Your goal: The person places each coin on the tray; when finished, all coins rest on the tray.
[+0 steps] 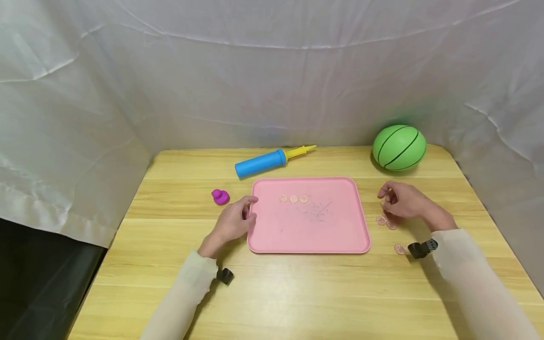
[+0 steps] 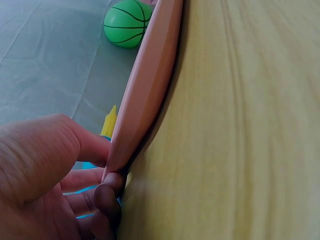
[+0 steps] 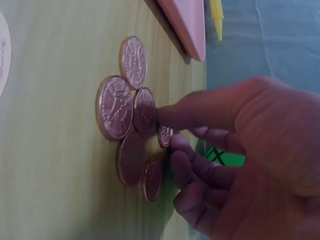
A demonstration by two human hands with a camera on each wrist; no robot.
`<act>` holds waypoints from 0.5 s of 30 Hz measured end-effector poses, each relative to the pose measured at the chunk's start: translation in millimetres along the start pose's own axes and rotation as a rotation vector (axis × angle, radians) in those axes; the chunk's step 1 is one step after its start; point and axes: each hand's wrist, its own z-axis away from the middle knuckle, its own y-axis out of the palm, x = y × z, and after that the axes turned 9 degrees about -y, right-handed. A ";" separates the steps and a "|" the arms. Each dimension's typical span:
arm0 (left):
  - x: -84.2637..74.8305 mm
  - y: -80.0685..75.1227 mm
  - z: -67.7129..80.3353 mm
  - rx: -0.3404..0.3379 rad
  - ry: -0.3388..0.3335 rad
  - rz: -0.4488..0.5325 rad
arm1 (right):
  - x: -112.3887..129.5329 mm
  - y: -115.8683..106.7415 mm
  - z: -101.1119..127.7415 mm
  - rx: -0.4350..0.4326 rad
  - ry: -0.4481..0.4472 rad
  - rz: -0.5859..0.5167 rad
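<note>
My left hand grips the left rim of a pink tray, its thumb and fingers on either side of the edge in the left wrist view. Three copper-coloured coins lie in a row on the tray's upper left part. To the right of the tray, my right hand reaches down to a loose cluster of similar coins. Its thumb and a fingertip pinch one coin at the cluster's edge. One more coin lies apart, nearer the front.
A blue hand pump with a yellow nozzle lies behind the tray. Left of the tray sits a small purple toy duck. A green ball with black lines stands at the back right. Pale curtains surround the wooden table.
</note>
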 end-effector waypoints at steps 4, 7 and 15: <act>0.0 -0.5 0.2 0.005 -0.004 0.000 | -0.9 1.7 -0.2 0.003 -0.026 0.017; -0.1 -0.5 0.1 0.004 -0.004 -0.001 | -0.9 2.1 -0.1 -0.010 -0.026 0.012; -0.8 0.0 -0.1 0.004 -0.004 -0.002 | 4.8 2.7 -0.2 -0.090 -0.015 -0.053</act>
